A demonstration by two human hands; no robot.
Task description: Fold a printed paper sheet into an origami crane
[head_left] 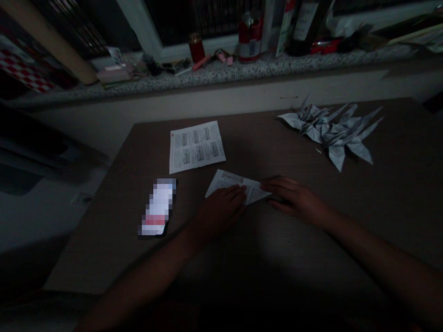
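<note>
A broad brown wood-grain table [346, 198] fills most of the dim view. Behind it runs a long speckled grey stone ledge [277, 69] crowded with bottles and clutter, among them a red and white metal can [249, 39]. At the table's far right lies a loose heap of folded grey-white printed paper cranes [332, 131], their wings and tails pointing outwards. Left of centre a flat rectangular sheet of white printed paper [196, 146] lies unfolded, and nearer the left edge is a small oblong object, white with a red band [158, 207], too blurred to identify. The left hand [221, 210] lies palm down with its fingers stretched flat, pressing the lower left part of a white printed paper folded into a long triangle [230, 182]. This paper rests on the table at the centre, just below the flat sheet. The right hand [294, 198], also flat and uncurled, touches the triangle's right tip with its fingertips. Neither hand is closed around anything. The folded paper looks very light and thin, pliable but ready to keep a crease, easily torn or crumpled, and likely to slide on the smooth tabletop unless pinned. It is probably best taken by a corner or along a folded edge, where the doubled layers are stiffest.
</note>
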